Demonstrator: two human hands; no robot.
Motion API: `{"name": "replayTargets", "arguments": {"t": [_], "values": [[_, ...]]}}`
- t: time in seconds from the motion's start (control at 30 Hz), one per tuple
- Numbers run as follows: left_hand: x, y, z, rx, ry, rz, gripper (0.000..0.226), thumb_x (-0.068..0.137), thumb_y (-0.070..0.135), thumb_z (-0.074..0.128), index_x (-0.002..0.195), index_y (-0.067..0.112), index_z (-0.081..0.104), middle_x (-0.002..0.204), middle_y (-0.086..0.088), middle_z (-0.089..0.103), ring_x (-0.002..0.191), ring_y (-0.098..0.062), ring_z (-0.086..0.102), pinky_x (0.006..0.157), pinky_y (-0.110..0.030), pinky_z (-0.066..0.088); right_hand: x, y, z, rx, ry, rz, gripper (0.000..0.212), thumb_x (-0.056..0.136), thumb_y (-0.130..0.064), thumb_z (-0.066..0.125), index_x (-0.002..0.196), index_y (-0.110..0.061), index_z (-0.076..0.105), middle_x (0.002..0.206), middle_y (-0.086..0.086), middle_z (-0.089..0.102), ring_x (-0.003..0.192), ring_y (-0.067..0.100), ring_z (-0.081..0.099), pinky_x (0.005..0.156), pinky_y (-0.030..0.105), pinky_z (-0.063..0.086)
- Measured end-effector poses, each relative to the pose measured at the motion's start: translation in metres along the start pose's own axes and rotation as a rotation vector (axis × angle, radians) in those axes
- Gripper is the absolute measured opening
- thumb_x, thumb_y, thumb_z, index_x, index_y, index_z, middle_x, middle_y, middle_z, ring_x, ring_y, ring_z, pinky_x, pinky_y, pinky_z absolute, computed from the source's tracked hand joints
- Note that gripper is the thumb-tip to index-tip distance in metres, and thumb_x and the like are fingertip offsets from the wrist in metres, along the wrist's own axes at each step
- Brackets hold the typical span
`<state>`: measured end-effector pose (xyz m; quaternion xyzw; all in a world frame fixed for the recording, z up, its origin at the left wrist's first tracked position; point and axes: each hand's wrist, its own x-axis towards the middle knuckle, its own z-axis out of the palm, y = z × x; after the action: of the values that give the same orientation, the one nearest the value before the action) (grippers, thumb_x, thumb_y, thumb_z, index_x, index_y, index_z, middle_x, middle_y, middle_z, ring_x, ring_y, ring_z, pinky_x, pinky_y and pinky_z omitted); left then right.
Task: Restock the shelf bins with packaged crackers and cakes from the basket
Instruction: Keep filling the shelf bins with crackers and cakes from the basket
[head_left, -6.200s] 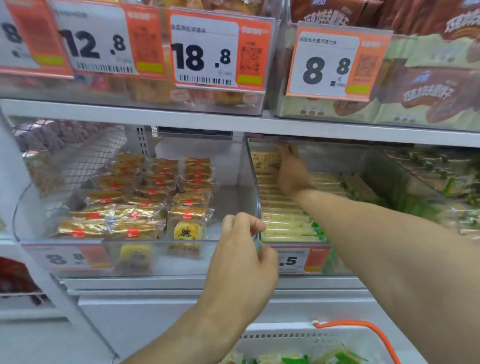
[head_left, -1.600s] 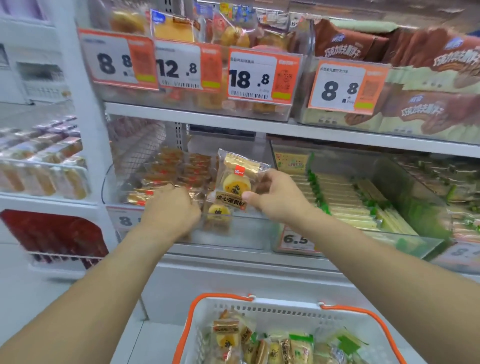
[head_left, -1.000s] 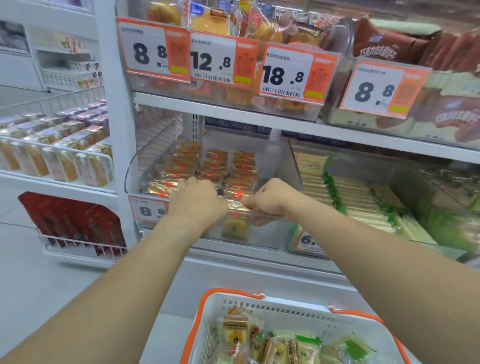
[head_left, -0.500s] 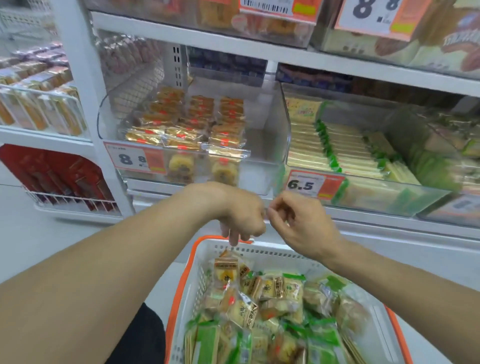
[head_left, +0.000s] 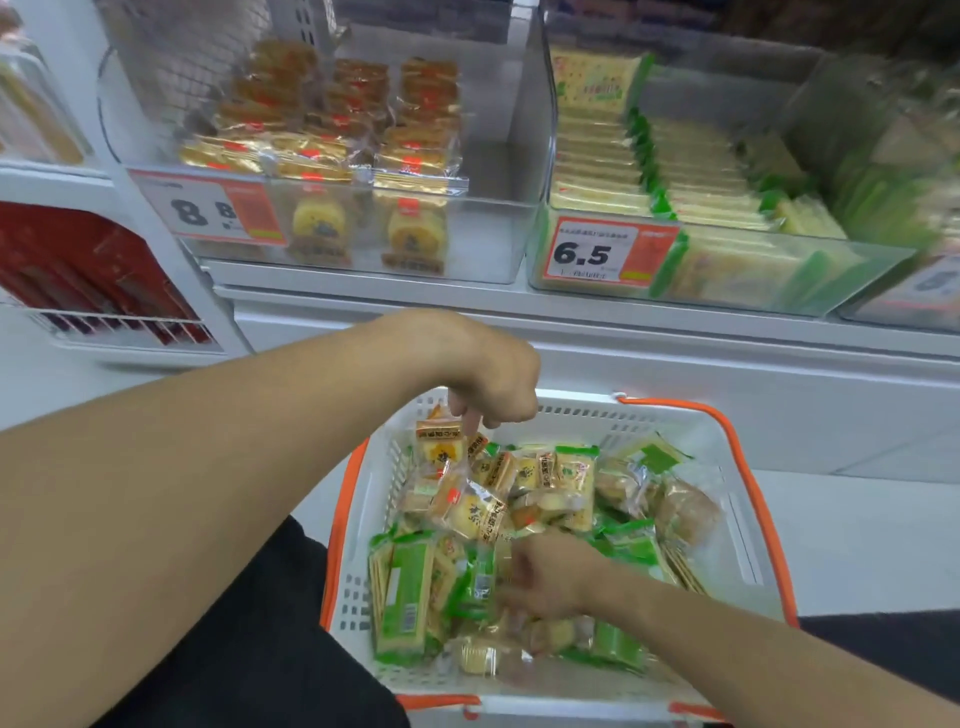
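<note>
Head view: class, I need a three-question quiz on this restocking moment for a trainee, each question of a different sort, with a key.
1. True or false: the basket holds only green packs.
2. Which price is on the cracker bin? A 6.5, B 12.8, C 18.8.
3. Fill in: the left hand and the right hand are both over the ____.
Key: 1 false, yellow cake packs lie there too; 2 A; 3 basket.
</note>
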<state>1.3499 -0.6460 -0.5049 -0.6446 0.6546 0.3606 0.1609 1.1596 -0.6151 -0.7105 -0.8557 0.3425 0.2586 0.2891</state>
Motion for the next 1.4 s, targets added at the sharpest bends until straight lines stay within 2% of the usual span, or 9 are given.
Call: {"name": "replayTargets", "arguments": {"t": [0.1, 0.23, 0.4, 0.6, 0.7, 0.9, 1.0, 1.2, 1.4], "values": [[0.003, 0.003, 0.004, 0.034, -0.013, 0.005, 0.03, 0.098, 0.022, 0.043, 0.11, 0.007, 0.065, 0.101, -0.009, 0.075, 0.089, -0.021, 0.074, 0.08, -0.032, 0.056, 0.004, -0.022, 0.028, 0.117, -0.08, 0.079, 0.056, 0.081, -0.069, 0.061, 0.086, -0.014, 0.068, 0.08, 0.004, 0.071, 0.076, 0.021, 0.068, 0.068, 0.033, 0.057], [0.004, 0.009, 0.006, 0.038, -0.013, 0.022, 0.03, 0.098, 0.021, 0.042, 0.111, 0.007, 0.065, 0.102, -0.009, 0.074, 0.087, -0.019, 0.074, 0.071, -0.031, 0.054, 0.019, -0.054, 0.049, 0.48, -0.067, 0.2, 0.047, 0.074, -0.068, 0.074, 0.081, -0.021, 0.071, 0.079, -0.008, 0.071, 0.071, 0.006, 0.066, 0.065, 0.024, 0.058], [0.002, 0.011, 0.009, 0.058, -0.022, 0.017, 0.03, 0.096, 0.018, 0.043, 0.111, 0.005, 0.066, 0.091, -0.009, 0.074, 0.082, -0.022, 0.068, 0.061, -0.03, 0.048, 0.026, -0.082, 0.058, 0.564, -0.002, 0.371, 0.052, 0.068, -0.068, 0.079, 0.083, -0.02, 0.068, 0.075, -0.006, 0.066, 0.069, 0.009, 0.064, 0.062, 0.027, 0.055], [0.005, 0.009, 0.01, 0.074, -0.018, 0.021, 0.029, 0.098, 0.022, 0.042, 0.111, 0.008, 0.065, 0.093, -0.007, 0.075, 0.088, -0.024, 0.069, 0.063, -0.03, 0.048, 0.027, -0.09, 0.056, 0.669, 0.046, 0.426, 0.032, 0.071, -0.035, 0.089, 0.07, -0.017, 0.063, 0.079, 0.001, 0.07, 0.076, 0.016, 0.07, 0.063, 0.029, 0.059], [0.005, 0.008, 0.01, 0.067, -0.014, 0.025, 0.03, 0.099, 0.024, 0.042, 0.112, 0.008, 0.064, 0.096, -0.008, 0.074, 0.086, -0.021, 0.07, 0.063, -0.031, 0.049, 0.022, -0.086, 0.043, 0.618, 0.067, 0.38, 0.027, 0.075, -0.027, 0.083, 0.088, -0.007, 0.07, 0.09, 0.005, 0.075, 0.08, 0.017, 0.072, 0.075, 0.036, 0.063], [0.007, 0.01, 0.012, 0.087, 0.006, 0.038, 0.032, 0.098, 0.024, 0.042, 0.094, 0.002, 0.066, 0.089, -0.014, 0.073, 0.076, -0.024, 0.064, 0.066, -0.034, 0.049, 0.016, -0.105, 0.056, 0.597, 0.138, 0.37, 0.086, 0.076, -0.041, 0.085, 0.137, -0.009, 0.032, 0.104, -0.002, 0.067, 0.096, 0.018, 0.068, 0.083, 0.033, 0.06], [0.006, 0.009, 0.012, 0.086, 0.018, 0.037, 0.033, 0.097, 0.023, 0.043, 0.092, -0.003, 0.062, 0.092, -0.016, 0.073, 0.071, -0.026, 0.059, 0.063, -0.035, 0.047, 0.017, -0.116, 0.07, 0.689, 0.286, 0.364, 0.079, 0.081, -0.026, 0.082, 0.136, -0.016, 0.026, 0.11, 0.001, 0.068, 0.1, 0.02, 0.069, 0.085, 0.033, 0.06], [0.0, 0.005, 0.011, 0.061, -0.004, 0.035, 0.028, 0.1, 0.024, 0.043, 0.099, 0.007, 0.065, 0.086, -0.007, 0.071, 0.084, -0.024, 0.07, 0.065, -0.034, 0.051, 0.004, -0.098, 0.024, 0.786, 0.197, 0.278, 0.073, 0.073, -0.021, 0.088, 0.128, -0.016, 0.04, 0.101, 0.002, 0.069, 0.088, 0.017, 0.07, 0.066, 0.024, 0.058], [0.003, -0.001, 0.01, 0.06, 0.001, 0.02, 0.032, 0.098, 0.029, 0.044, 0.111, 0.009, 0.065, 0.102, -0.009, 0.073, 0.091, -0.025, 0.071, 0.065, -0.032, 0.05, -0.041, -0.072, -0.099, 0.501, 0.175, 0.128, 0.018, 0.071, -0.022, 0.083, 0.083, -0.012, 0.075, 0.076, 0.002, 0.074, 0.059, 0.011, 0.059, 0.058, 0.028, 0.051]]}}
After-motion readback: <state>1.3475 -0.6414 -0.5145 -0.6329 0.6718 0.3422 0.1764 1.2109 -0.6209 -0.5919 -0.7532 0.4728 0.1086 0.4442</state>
